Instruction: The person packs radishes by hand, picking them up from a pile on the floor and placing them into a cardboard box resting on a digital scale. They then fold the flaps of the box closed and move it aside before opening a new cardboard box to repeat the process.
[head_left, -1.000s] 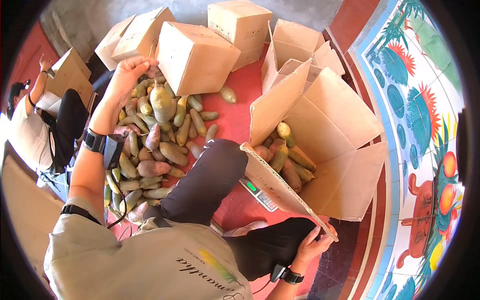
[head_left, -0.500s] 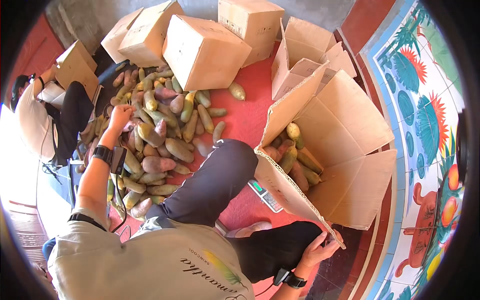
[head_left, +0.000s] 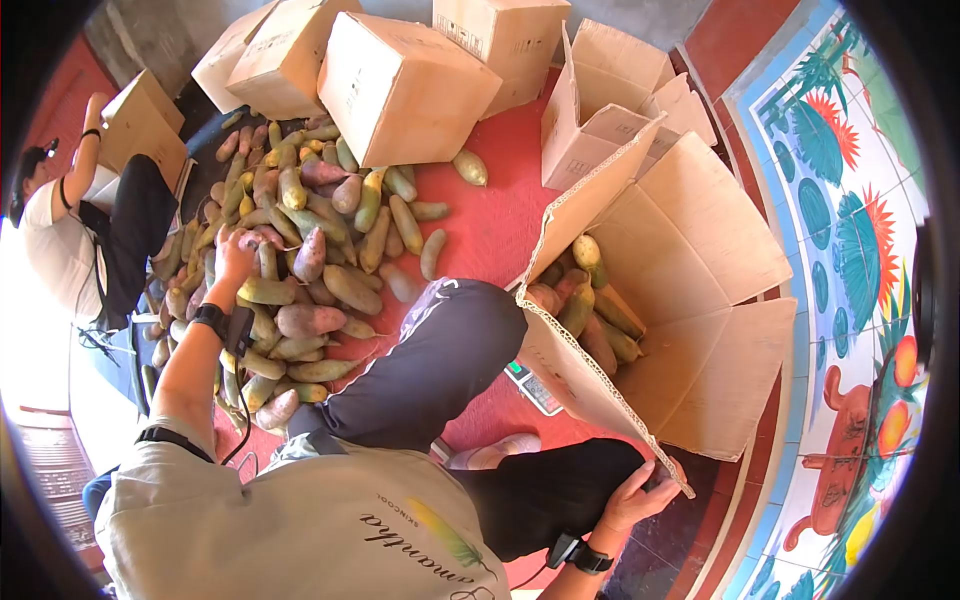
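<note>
My left hand (head_left: 235,257) reaches into a big heap of green and pinkish radishes (head_left: 352,290). Its fingers curl against a pinkish radish (head_left: 268,237), which they partly hide. On the right, my right hand (head_left: 640,497) grips the lower corner of a flap of an open cardboard box (head_left: 720,235), thumb and fingers on either side of the edge. Several radishes (head_left: 598,345) lie inside this box, toward its left wall. Under the box's left side, part of a scale with a lit green display (head_left: 518,370) shows.
Closed cardboard boxes (head_left: 410,90) stand behind the heap, and another open box (head_left: 590,120) is at the back right. At the left, another person (head_left: 60,250) sits beside a box (head_left: 145,120). A painted tile wall (head_left: 840,260) borders the right side.
My left hand has moved slightly toward me within the heap, and some radishes near it have shifted. My right hand stays on the flap. The other person's arm has risen.
</note>
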